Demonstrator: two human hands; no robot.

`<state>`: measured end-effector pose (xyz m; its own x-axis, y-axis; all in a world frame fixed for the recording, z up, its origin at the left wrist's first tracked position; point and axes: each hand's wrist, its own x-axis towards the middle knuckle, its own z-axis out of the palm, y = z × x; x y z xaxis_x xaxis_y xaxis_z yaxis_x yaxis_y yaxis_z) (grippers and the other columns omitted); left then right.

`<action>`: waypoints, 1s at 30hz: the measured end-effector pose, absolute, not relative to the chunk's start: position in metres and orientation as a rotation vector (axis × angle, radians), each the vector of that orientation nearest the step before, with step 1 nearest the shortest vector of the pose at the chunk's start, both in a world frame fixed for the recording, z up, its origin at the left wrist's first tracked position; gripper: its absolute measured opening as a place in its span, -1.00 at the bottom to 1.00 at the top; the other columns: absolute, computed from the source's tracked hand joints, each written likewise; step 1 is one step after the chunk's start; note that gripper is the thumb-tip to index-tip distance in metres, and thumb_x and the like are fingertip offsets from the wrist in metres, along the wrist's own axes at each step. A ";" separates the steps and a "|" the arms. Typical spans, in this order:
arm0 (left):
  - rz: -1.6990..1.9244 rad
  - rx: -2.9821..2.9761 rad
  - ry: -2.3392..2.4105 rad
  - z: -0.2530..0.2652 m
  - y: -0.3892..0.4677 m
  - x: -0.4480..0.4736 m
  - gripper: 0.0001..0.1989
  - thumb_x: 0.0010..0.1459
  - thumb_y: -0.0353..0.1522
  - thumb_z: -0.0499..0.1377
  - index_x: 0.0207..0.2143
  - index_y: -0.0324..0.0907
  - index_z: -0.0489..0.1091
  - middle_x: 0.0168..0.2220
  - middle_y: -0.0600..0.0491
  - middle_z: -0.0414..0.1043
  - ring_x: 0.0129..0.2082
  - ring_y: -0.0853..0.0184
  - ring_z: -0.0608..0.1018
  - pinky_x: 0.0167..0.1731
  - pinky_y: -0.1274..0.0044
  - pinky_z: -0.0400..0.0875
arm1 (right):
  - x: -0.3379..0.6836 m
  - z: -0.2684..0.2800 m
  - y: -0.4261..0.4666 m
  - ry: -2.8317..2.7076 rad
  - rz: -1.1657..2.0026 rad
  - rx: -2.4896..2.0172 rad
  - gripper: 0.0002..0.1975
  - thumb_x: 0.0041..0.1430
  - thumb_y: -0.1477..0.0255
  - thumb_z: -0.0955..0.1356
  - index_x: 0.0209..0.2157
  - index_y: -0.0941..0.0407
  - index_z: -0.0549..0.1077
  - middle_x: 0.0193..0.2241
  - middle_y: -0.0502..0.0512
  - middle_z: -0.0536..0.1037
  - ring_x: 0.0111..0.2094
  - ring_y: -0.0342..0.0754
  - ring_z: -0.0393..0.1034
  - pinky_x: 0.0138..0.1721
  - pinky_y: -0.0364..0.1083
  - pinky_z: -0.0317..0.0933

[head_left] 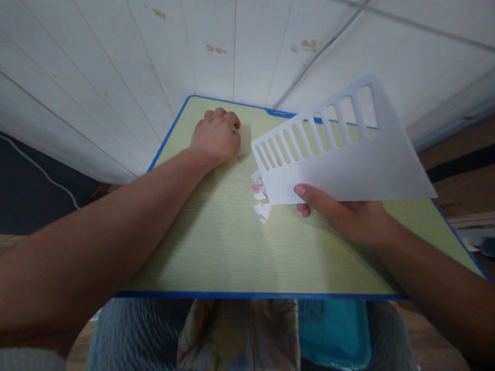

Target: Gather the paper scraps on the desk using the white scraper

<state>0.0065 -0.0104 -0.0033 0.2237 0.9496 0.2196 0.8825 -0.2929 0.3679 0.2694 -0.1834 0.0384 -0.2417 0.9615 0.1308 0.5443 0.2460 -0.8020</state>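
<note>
In my right hand (344, 214) is a thin white slotted panel (336, 178), gripped along its lower edge with the thumb on top. A row of rounded slots runs along its far side, growing longer toward the right. The panel is raised at an angle over the table. By its left corner lie several small white and pinkish paper scraps (263, 196). My left hand (217, 135) rests on the table's far left part, fingers curled under; whatever they may hold is hidden.
The small table (216, 247) has a pale green top and blue edging. It stands close to a white plank wall (209, 31) with a grey cable (320, 54). Below the front edge are a patterned cloth (240, 335) and a turquoise plastic container (340, 335).
</note>
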 end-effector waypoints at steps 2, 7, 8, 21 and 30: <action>0.606 2.297 1.764 -0.004 -0.010 0.006 -0.65 0.56 -0.46 0.17 0.25 -0.11 0.63 0.46 -0.17 0.53 0.54 -0.14 0.42 0.62 0.05 0.29 | 0.274 0.038 -0.182 -1.892 0.806 -1.395 -0.45 0.50 -0.03 0.55 -0.55 -0.10 0.51 -0.57 0.00 0.61 -0.48 0.10 0.58 -0.26 0.11 0.61; 0.644 2.305 1.757 -0.007 -0.008 0.005 -0.66 0.59 -0.37 0.20 0.30 -0.01 0.61 0.39 -0.11 0.59 0.51 -0.18 0.41 0.57 0.02 0.32 | 0.287 0.042 -0.182 -1.922 0.808 -1.427 -0.45 0.44 -0.02 0.59 -0.56 -0.10 0.49 -0.60 0.00 0.56 -0.56 0.08 0.48 -0.38 0.12 0.56; 0.643 2.313 1.759 -0.007 -0.007 0.005 -0.65 0.59 -0.36 0.19 0.30 -0.01 0.60 0.39 -0.10 0.59 0.51 -0.16 0.40 0.56 0.03 0.34 | 0.288 0.043 -0.182 -1.931 0.829 -1.413 -0.45 0.43 -0.02 0.60 -0.56 -0.10 0.49 -0.61 0.00 0.56 -0.57 0.07 0.47 -0.39 0.11 0.56; 0.650 2.330 1.755 -0.010 -0.003 0.002 -0.71 0.59 -0.33 0.16 0.20 -0.06 0.62 0.36 -0.12 0.58 0.48 -0.15 0.40 0.54 0.11 0.36 | 0.282 0.042 -0.178 -1.884 0.783 -1.422 -0.41 0.48 -0.10 0.56 -0.56 -0.11 0.52 -0.56 0.03 0.61 -0.46 0.11 0.59 -0.23 0.11 0.62; 0.589 2.319 1.777 -0.004 -0.009 0.006 -0.66 0.58 -0.44 0.14 0.23 -0.12 0.62 0.42 -0.18 0.53 0.53 -0.14 0.41 0.59 0.13 0.32 | 0.285 0.041 -0.181 -1.850 0.767 -1.472 -0.42 0.45 -0.07 0.59 -0.56 -0.09 0.50 -0.58 0.04 0.60 -0.53 0.09 0.54 -0.37 0.09 0.57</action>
<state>0.0056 -0.0088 -0.0037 0.2163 0.9534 0.2101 0.8900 -0.2811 0.3590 0.2850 -0.1806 0.0407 -0.1633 0.9784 0.1269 0.6018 0.2007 -0.7731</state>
